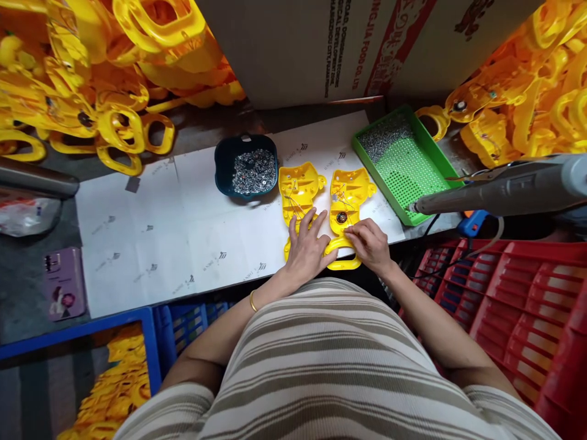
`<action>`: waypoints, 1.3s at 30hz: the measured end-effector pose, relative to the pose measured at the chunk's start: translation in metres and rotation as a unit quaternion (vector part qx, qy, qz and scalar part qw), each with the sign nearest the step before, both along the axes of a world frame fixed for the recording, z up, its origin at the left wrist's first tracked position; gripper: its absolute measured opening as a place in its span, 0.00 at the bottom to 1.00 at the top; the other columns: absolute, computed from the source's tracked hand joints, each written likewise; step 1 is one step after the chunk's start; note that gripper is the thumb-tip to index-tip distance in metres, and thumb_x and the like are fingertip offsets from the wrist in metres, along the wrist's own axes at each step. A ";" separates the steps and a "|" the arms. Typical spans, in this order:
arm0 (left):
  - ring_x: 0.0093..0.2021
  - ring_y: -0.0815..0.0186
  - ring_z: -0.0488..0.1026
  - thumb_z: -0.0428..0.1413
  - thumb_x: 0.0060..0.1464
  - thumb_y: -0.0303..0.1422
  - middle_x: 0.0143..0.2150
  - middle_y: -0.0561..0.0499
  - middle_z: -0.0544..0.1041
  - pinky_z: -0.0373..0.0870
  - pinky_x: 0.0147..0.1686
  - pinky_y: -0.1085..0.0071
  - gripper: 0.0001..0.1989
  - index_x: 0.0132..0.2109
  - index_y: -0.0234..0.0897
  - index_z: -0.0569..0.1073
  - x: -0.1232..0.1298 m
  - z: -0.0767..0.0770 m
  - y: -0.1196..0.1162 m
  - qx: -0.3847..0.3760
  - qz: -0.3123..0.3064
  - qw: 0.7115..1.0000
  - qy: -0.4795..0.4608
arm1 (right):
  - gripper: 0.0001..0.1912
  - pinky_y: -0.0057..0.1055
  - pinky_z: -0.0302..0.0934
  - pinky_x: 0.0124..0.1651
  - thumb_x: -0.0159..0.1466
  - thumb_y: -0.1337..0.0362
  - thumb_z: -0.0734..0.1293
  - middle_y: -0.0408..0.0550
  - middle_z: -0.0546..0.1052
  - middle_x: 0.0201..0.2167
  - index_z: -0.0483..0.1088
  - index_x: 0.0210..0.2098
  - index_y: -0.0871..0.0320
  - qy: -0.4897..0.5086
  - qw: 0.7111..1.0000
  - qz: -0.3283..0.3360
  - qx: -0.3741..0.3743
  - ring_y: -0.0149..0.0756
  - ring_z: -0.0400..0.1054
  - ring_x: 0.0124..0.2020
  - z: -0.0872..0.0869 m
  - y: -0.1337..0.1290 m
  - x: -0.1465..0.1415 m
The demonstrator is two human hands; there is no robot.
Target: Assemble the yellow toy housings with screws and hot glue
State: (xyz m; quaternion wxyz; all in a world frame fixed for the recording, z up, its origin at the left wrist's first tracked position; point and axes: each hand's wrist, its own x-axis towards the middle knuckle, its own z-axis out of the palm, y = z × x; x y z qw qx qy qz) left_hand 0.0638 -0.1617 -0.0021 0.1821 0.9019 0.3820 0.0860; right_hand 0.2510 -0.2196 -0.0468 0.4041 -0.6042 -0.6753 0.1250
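Note:
Two yellow plastic shells lie open side by side on white paper, with thin wires inside. My left hand (308, 247) rests spread over the lower part of the left shell (300, 183), its thumb reaching the handle of the right shell (351, 183). That right shell holds a round dark part (341, 217). My right hand (370, 245) is closed in a pinch at the right shell's lower edge, just above the handle; what the fingertips hold is too small to name. A dark bowl (221, 166) of small metal pieces stands behind the left shell.
A green tray (401, 215) of small screws lies at the right, with a grey tool (495, 190) reaching over it. Yellow parts are piled at both back corners, beside a cardboard box (293, 55). A purple phone (65, 284) lies left; a red crate (513, 305) stands right.

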 end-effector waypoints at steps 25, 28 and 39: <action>0.62 0.51 0.60 0.55 0.59 0.40 0.58 0.46 0.72 0.51 0.61 0.48 0.10 0.42 0.44 0.79 -0.033 0.004 0.010 0.069 0.126 0.987 -0.072 | 0.21 0.36 0.64 0.40 0.62 0.67 0.65 0.56 0.73 0.44 0.67 0.55 0.57 -0.175 0.984 0.012 0.043 0.42 0.66 0.43 0.041 -0.005 0.005; 0.63 0.50 0.58 0.55 0.57 0.34 0.62 0.44 0.68 0.52 0.60 0.50 0.15 0.51 0.43 0.76 -0.046 0.007 0.027 0.091 0.185 0.977 -0.048 | 0.13 0.39 0.60 0.43 0.64 0.68 0.62 0.53 0.73 0.44 0.71 0.47 0.53 -0.170 0.985 0.021 0.033 0.42 0.66 0.45 0.053 0.020 -0.018; 0.69 0.46 0.49 0.55 0.55 0.30 0.69 0.42 0.58 0.41 0.64 0.43 0.16 0.51 0.40 0.74 -0.037 0.019 0.068 0.045 0.044 0.997 0.035 | 0.08 0.48 0.52 0.50 0.62 0.64 0.65 0.56 0.70 0.53 0.75 0.39 0.56 -0.232 0.965 0.044 -0.114 0.50 0.58 0.54 0.051 0.063 -0.060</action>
